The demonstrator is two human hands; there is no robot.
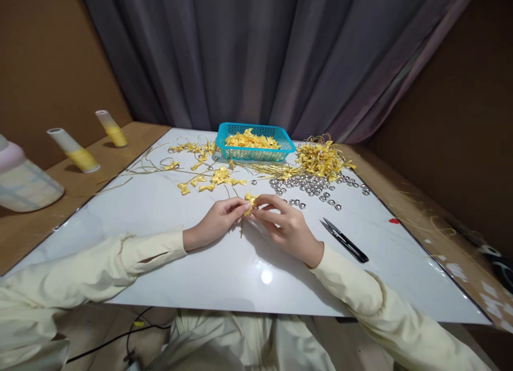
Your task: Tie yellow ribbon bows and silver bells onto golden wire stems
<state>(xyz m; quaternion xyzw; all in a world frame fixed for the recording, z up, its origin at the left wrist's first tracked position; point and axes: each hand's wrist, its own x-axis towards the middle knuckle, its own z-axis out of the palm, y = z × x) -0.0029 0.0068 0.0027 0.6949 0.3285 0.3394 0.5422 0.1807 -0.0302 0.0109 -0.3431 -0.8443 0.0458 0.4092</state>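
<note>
My left hand (pixel 216 221) and my right hand (pixel 282 224) meet over the middle of the white table (pixel 160 242). Both pinch a small yellow ribbon bow (pixel 251 200) between their fingertips, fingers closed on it. A thin strand hangs down from the bow to the tabletop. More yellow bows (pixel 212 179) lie just behind my hands. Small silver beads (pixel 310 186) are scattered to the right of them. Both arms wear pale yellow sleeves.
A blue basket (pixel 255 152) of yellow bows stands at the back centre, with a heap of yellow ribbon loops (pixel 320 158) to its right. Black snips (pixel 345 241) lie right of my right hand. Two thread spools (pixel 74 149) and a pale container (pixel 20 181) stand on the left ledge.
</note>
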